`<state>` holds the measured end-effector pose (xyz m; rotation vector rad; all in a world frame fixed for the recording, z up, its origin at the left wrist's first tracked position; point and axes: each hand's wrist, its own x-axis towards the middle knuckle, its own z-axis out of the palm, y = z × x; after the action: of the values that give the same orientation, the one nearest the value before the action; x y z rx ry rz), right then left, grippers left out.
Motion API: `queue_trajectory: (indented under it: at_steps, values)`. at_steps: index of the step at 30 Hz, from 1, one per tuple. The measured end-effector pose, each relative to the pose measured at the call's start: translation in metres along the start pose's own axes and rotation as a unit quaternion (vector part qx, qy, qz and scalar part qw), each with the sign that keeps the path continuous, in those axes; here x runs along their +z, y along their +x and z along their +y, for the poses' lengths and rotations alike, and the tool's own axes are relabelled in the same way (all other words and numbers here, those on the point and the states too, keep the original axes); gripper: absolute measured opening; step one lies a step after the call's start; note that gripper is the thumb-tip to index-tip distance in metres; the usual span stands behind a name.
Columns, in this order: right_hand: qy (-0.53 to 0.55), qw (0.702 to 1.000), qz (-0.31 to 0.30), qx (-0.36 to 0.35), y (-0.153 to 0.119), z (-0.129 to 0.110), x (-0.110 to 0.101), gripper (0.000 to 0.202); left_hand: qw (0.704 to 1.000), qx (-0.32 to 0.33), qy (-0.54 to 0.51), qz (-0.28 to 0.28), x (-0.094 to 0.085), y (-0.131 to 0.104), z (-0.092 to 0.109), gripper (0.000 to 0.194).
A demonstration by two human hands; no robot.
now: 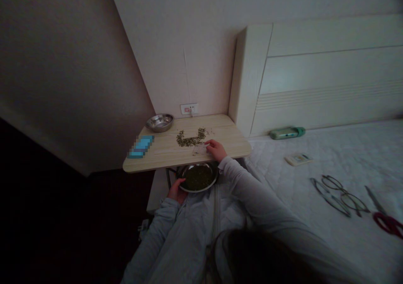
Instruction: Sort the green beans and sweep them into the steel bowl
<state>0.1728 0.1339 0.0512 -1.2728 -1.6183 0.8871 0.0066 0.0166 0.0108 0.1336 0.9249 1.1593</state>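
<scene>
The right hand [216,150] pinches a clear piece [200,149]; grains [188,141] lie far-left of this grip. Left hand [179,191] holds the bowl [199,190].

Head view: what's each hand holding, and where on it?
Left hand: round steel bowl of green bits, by its near-left rim. Right hand: fingers on a thin translucent piece, at its right end.

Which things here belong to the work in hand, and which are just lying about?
In use, it seems:
- green bits on the table
- translucent piece in the right hand
- filled bowl in the left hand

Apparently lying about:
- second bowl
- blurred blue item
- bottle, pale item, glasses, scissors on the bed
</scene>
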Motion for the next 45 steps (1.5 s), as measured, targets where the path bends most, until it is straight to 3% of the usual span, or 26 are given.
queue_trajectory:
  at_steps: [19,28,34,45]
  values:
    - [0.002,1.000,0.008,-0.009,-0.0025,-0.0019,0.0002,0.022,1.000,0.002,-0.005,-0.020,-0.0029,0.0033,-0.0011,0.033]
    - [0.001,1.000,0.009,-0.015,0.0006,0.0026,0.0010,0.022,1.000,0.012,0.011,0.000,-0.0034,0.0044,-0.0014,0.030]
    - [0.004,1.000,0.006,-0.013,-0.0007,0.0014,0.0005,0.021,1.000,0.006,-0.006,-0.024,-0.0060,0.0075,-0.0019,0.030]
    - [-0.008,1.000,0.009,-0.010,-0.0021,-0.0018,-0.0006,0.022,1.000,0.001,-0.003,-0.006,-0.0037,0.0041,-0.0009,0.028]
